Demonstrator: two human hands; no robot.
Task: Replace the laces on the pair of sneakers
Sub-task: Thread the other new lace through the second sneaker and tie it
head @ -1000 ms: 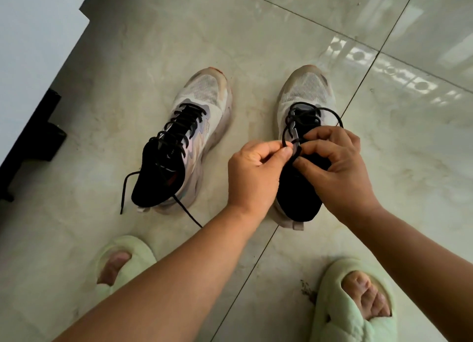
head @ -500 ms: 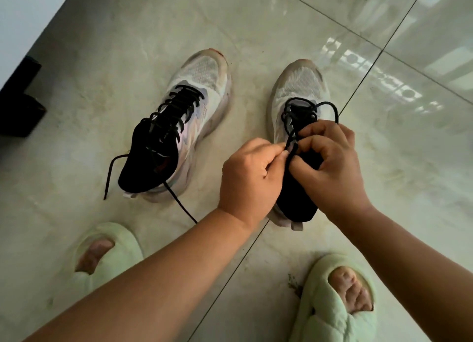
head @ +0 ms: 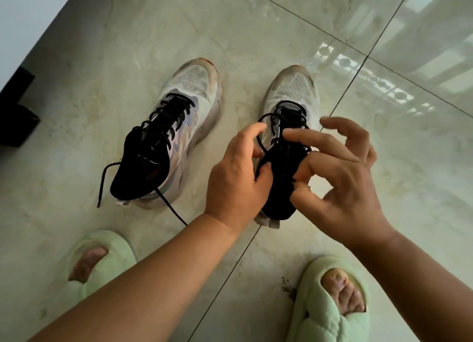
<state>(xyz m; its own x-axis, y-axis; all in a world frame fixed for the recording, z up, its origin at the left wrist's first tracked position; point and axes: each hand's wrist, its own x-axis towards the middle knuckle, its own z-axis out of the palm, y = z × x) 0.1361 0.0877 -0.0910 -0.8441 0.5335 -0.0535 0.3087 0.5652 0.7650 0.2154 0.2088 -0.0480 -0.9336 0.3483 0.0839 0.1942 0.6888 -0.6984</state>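
Ideally the left hand [head: 235, 172], pinching the black lace [head: 261, 147], keeps it taut over the right sneaker [head: 286, 126] at frame centre while the right hand [head: 340, 178], fingers partly spread with its hold unclear, works the knot.

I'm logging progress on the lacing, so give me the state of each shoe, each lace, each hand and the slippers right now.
Left sneaker: on floor, laced, untied.
Its lace: ends trailing on tile.
Right sneaker: on floor, being laced.
Its lace: loose loop.
Left hand: pinching that lace.
Right hand: fingers spread, at the tongue.
Green slippers: worn.
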